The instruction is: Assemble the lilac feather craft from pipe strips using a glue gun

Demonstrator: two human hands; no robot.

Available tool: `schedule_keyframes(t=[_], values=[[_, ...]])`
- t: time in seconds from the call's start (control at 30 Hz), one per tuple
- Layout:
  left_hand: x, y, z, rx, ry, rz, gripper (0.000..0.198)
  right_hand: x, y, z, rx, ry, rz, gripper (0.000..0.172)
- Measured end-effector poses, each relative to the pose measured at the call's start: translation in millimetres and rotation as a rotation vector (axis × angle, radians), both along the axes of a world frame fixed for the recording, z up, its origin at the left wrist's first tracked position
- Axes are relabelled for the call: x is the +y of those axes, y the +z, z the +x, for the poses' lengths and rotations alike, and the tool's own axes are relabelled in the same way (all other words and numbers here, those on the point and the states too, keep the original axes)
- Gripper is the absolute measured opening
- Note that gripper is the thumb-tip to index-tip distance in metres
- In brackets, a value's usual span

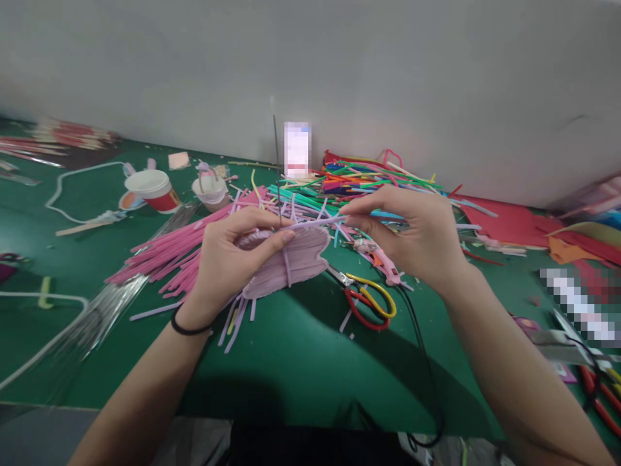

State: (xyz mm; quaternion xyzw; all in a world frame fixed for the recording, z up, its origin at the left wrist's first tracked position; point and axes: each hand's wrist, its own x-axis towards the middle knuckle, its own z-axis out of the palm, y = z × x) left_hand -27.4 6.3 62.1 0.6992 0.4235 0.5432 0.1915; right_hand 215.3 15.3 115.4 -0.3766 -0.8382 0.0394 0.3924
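Note:
My left hand (218,252) is closed, with thumb and fingers on the upper edge of a pale lilac piece (305,262) built of pipe cleaners side by side. A lilac pipe cleaner (317,223) runs along that edge, and my right hand (417,233) pinches its far end. Short lilac ends stick up behind the piece and down below it. A thin dark rod (277,155) rises upright behind my left fingertips; its lower end is hidden. Below my right hand lie a pink glue gun (383,260) and scissors (371,303) with red and yellow handles.
Pink pipe cleaners (165,255) lie to the left, a multicoloured heap (359,171) at the back. Two paper cups (150,188) stand back left. A lit phone (297,149) leans on the wall. Red sheets (504,223) and pliers (604,401) are rightward; a black cord (421,343) crosses the green table.

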Motion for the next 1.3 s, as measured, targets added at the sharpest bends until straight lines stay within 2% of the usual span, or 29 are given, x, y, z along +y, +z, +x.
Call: schedule_keyframes(t=[0.2,0.7,1.0,1.3], values=[[-1,0.6,0,-0.026,0.006,-0.025,0.002,-6,-1.5,-1,-0.006,0.001,-0.022,0.01],[5,-4.5,-8,-0.027,0.026,-0.01,0.004,8,-35.0,-11,0.126,0.014,-0.173,0.012],[11,-15.0,-24,-0.11,0.038,-0.057,0.009,4,-48.1,-26,0.224,0.053,-0.122,0.011],[7,-12.8,-29,-0.066,-0.022,-0.044,0.015,6,-45.6,-29,0.247,0.062,-0.085,0.01]])
